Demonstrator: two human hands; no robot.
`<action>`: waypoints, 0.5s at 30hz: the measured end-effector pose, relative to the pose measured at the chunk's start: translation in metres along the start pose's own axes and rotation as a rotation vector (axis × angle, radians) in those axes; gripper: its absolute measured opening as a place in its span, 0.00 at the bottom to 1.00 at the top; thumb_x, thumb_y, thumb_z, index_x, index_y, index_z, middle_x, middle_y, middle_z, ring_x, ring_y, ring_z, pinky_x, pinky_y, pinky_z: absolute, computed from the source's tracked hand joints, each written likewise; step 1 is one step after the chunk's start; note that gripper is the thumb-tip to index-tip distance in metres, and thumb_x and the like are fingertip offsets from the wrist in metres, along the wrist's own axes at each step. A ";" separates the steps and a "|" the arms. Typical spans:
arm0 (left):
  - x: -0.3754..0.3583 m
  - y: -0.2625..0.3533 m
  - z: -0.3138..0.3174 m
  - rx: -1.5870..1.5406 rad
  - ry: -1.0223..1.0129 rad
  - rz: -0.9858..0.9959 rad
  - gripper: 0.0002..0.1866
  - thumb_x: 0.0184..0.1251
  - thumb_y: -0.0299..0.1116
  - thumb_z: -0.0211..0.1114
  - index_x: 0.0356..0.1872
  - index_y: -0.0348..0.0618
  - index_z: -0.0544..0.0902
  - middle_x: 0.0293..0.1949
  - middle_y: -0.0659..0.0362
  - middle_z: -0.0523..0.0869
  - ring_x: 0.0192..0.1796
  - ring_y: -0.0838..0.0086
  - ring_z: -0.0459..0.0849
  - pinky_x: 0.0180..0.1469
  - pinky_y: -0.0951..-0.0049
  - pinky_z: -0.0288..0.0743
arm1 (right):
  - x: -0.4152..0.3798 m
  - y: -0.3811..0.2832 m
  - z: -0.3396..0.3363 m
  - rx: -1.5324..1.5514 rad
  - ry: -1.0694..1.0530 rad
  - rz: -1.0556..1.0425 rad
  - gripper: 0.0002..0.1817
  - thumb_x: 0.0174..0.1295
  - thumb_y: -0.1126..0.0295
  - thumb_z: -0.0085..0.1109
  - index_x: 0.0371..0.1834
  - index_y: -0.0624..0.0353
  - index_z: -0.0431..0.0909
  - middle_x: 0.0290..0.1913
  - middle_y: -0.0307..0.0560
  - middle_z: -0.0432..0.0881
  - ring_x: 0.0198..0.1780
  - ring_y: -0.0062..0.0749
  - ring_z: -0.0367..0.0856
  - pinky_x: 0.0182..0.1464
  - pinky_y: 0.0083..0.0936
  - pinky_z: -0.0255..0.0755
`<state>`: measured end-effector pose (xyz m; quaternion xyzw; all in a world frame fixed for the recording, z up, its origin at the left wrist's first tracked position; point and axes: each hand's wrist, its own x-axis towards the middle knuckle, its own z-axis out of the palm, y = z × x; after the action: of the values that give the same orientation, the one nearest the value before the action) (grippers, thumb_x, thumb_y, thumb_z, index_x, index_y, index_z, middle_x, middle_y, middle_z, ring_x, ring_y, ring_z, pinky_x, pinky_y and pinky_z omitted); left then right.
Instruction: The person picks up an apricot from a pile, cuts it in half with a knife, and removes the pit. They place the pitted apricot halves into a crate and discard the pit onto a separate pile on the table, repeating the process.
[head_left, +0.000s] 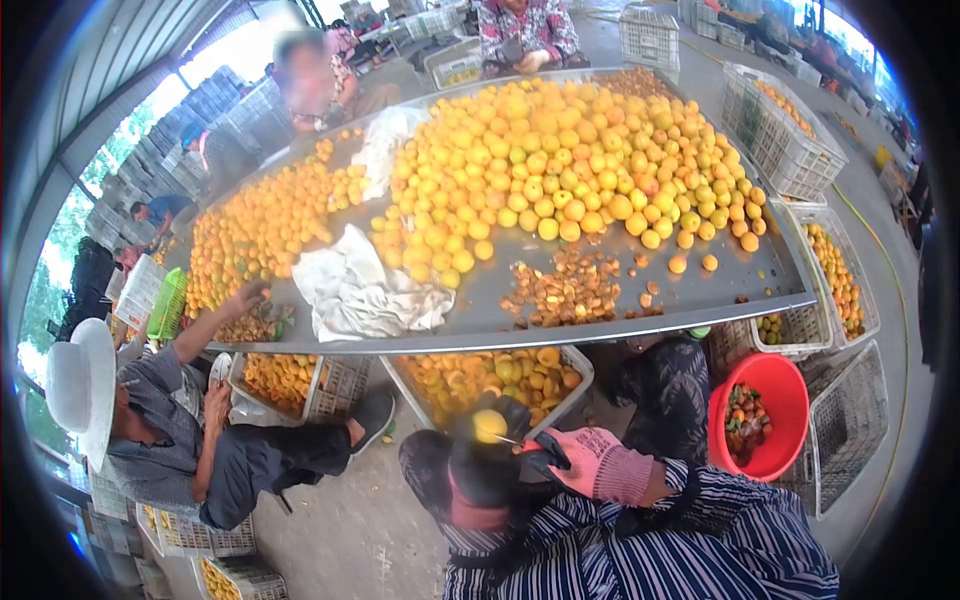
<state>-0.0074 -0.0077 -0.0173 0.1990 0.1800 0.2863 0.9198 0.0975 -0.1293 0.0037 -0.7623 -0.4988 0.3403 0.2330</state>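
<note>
My left hand (480, 450), in a dark glove with a pink cuff, holds a yellow apricot (490, 426) above the crate below the table edge. My right hand (590, 463), in a pink knit glove with dark coated fingers, grips a small knife (509, 440). Its blade points left, with the tip right at the apricot. Under my hands, a crate (582, 385) full of orange fruit pieces stands against the table.
A metal table (480, 335) carries heaped apricots (560, 160), white cloths (365, 290) and a pile of brownish pieces (565, 285). A red bucket (795, 390) with scraps stands right of me, beside plastic crates (850, 430). A person in a pale hat (82, 390) sits left; others work across the table.
</note>
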 end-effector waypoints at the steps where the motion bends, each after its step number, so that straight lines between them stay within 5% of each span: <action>1: 0.001 0.000 0.004 0.064 0.095 0.016 0.25 0.66 0.46 0.55 0.57 0.38 0.68 0.46 0.54 0.76 0.47 0.64 0.76 0.57 0.60 0.69 | 0.001 -0.003 -0.004 -0.005 0.013 -0.008 0.24 0.55 0.62 0.55 0.56 0.50 0.66 0.38 0.51 0.80 0.39 0.47 0.79 0.40 0.37 0.74; 5: -0.004 -0.003 0.022 0.389 -0.102 0.196 0.22 0.65 0.45 0.56 0.55 0.45 0.68 0.44 0.56 0.76 0.42 0.67 0.75 0.45 0.63 0.76 | -0.001 -0.010 -0.011 -0.031 0.033 0.042 0.23 0.56 0.61 0.53 0.56 0.51 0.67 0.37 0.52 0.80 0.37 0.49 0.79 0.38 0.39 0.74; 7: 0.003 0.005 0.009 0.254 -0.042 0.156 0.22 0.65 0.45 0.56 0.55 0.47 0.68 0.45 0.56 0.75 0.40 0.68 0.75 0.40 0.64 0.75 | -0.003 -0.009 -0.008 -0.012 0.126 -0.084 0.23 0.65 0.48 0.39 0.51 0.54 0.68 0.32 0.55 0.82 0.37 0.50 0.81 0.40 0.40 0.74; 9: 0.009 0.007 0.003 0.116 0.023 0.115 0.21 0.65 0.46 0.56 0.54 0.49 0.68 0.45 0.57 0.74 0.39 0.69 0.74 0.34 0.66 0.75 | -0.001 -0.005 -0.003 -0.030 0.119 -0.128 0.23 0.65 0.49 0.40 0.52 0.54 0.68 0.33 0.55 0.82 0.37 0.51 0.81 0.40 0.40 0.75; 11: 0.010 0.006 0.004 -0.043 0.070 0.102 0.19 0.66 0.46 0.54 0.54 0.49 0.68 0.45 0.57 0.75 0.36 0.69 0.73 0.31 0.66 0.72 | -0.001 -0.009 -0.004 -0.018 0.055 0.007 0.23 0.57 0.61 0.52 0.54 0.58 0.67 0.37 0.54 0.80 0.39 0.51 0.78 0.41 0.41 0.73; 15: -0.001 -0.003 0.007 0.265 0.053 0.056 0.22 0.68 0.46 0.52 0.58 0.48 0.67 0.44 0.54 0.78 0.42 0.62 0.77 0.35 0.56 0.75 | 0.002 -0.009 -0.012 0.037 0.108 -0.039 0.23 0.58 0.62 0.52 0.56 0.58 0.67 0.37 0.57 0.79 0.40 0.53 0.78 0.42 0.40 0.73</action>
<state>-0.0042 -0.0121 -0.0126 0.3162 0.2351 0.2906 0.8719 0.1018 -0.1244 0.0178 -0.7654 -0.4937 0.3031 0.2803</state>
